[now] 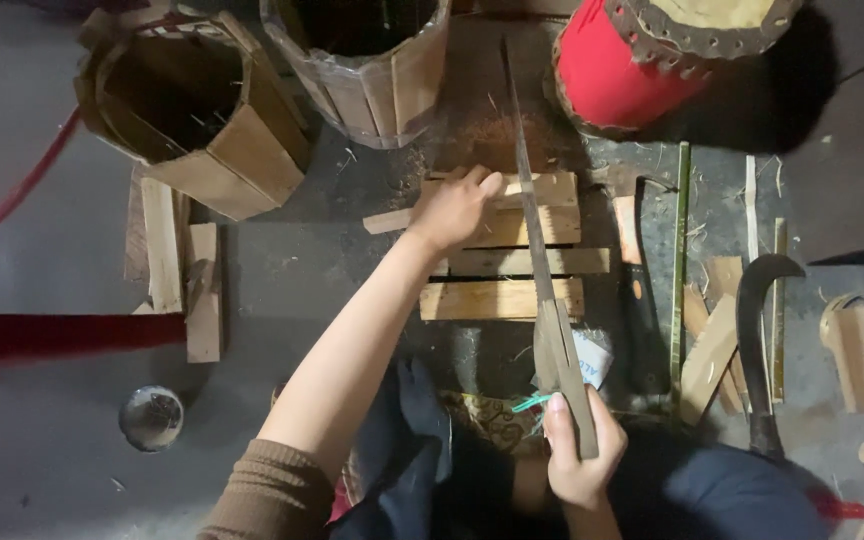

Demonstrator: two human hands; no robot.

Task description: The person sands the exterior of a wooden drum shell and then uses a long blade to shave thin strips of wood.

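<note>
Head view looks straight down at a grey floor [62, 470] strewn with wood; the right hand [580, 450] is clamped around the wooden handle of a long thin saw [537, 235], whose blade runs away from the person across a stack of flat wooden slats [502, 298]; the left hand [455, 207] lies on the far end of that stack, fingers together and pressed flat on the top slat, just beside the blade; the slats sit near the middle of the floor, between two open barrel-like wooden shells [202, 110] toward the far left corner and a red drum [617, 75] toward the far right; a curved dark sickle [755, 340] rests to the right of the stack, near loose offcuts and a green bamboo strip [679, 260]; a small round metal bowl [150, 417] sits toward the near left.
</note>
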